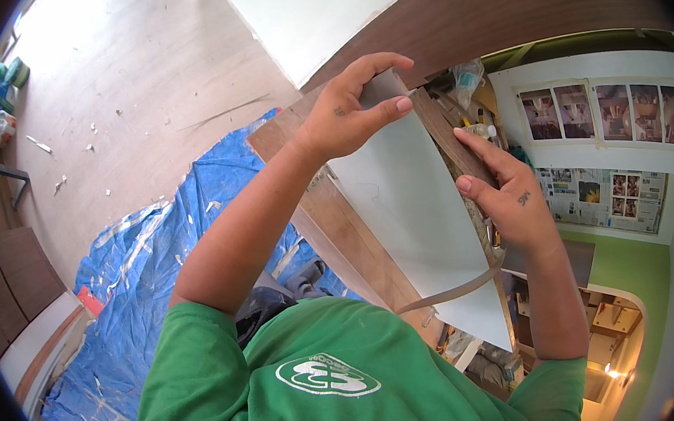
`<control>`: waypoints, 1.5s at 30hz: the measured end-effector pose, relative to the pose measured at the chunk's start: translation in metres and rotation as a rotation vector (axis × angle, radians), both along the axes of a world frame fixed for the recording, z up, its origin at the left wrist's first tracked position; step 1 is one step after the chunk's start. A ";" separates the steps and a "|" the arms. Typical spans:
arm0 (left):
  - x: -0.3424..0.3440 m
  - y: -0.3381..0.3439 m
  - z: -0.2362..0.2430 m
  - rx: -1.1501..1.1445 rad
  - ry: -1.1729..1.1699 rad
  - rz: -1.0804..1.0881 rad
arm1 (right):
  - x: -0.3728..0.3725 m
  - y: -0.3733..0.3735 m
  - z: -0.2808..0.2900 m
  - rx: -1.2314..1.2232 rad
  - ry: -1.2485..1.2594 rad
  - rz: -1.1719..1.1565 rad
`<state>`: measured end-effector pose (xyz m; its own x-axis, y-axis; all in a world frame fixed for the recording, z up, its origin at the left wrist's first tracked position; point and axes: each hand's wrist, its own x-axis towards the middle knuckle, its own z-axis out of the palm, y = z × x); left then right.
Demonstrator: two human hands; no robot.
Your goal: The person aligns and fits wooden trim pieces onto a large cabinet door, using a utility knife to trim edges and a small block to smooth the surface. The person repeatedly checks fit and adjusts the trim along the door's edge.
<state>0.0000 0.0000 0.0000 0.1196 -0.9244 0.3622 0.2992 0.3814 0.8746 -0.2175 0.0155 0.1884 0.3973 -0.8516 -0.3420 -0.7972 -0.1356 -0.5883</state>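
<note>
My left hand (pixel 348 109) is at the top end of a white-faced panel (pixel 398 221), its thumb and fingers closed on a greyish edge strip (pixel 378 86). My right hand (pixel 504 196) grips the panel's right edge, along a brown wood-grain strip (pixel 446 133), fingers over it and thumb on the near side. A loose band (pixel 456 292) curves from below my right hand across the lower part of the panel. The panel rests on a wooden work surface (pixel 271 140); what lies under my fingers is partly hidden.
A crumpled blue tarp (pixel 134 268) covers floor at left, near scraps and a metal-legged item (pixel 5 171). A white slab (pixel 319 3) edged in brown stands ahead. At right are tools and bottles (pixel 478 130), a board with pinned pictures (pixel 600 107) and lit shelving (pixel 612 331).
</note>
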 end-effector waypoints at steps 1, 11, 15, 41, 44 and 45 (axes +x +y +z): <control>-0.001 0.000 0.000 0.002 0.005 -0.001 | 0.002 0.001 0.001 0.004 0.000 -0.008; -0.001 0.001 0.002 -0.004 0.030 -0.022 | 0.001 -0.001 0.002 -0.002 -0.011 0.014; -0.001 -0.001 -0.002 -0.023 0.029 -0.005 | 0.003 -0.002 0.003 0.009 0.003 0.005; 0.050 -0.031 0.041 -0.384 -0.612 -0.135 | -0.002 -0.004 -0.001 0.063 -0.043 -0.024; 0.049 -0.033 0.038 -0.404 -0.622 -0.152 | 0.000 -0.004 -0.002 0.065 -0.035 -0.036; 0.048 -0.033 0.038 -0.410 -0.622 -0.158 | 0.000 -0.004 -0.002 0.064 -0.031 -0.040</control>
<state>0.0484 -0.0333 0.0379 -0.3411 -0.6908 0.6376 -0.1245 0.7055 0.6977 -0.2172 0.0117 0.1864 0.3745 -0.8436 -0.3848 -0.7828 -0.0652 -0.6188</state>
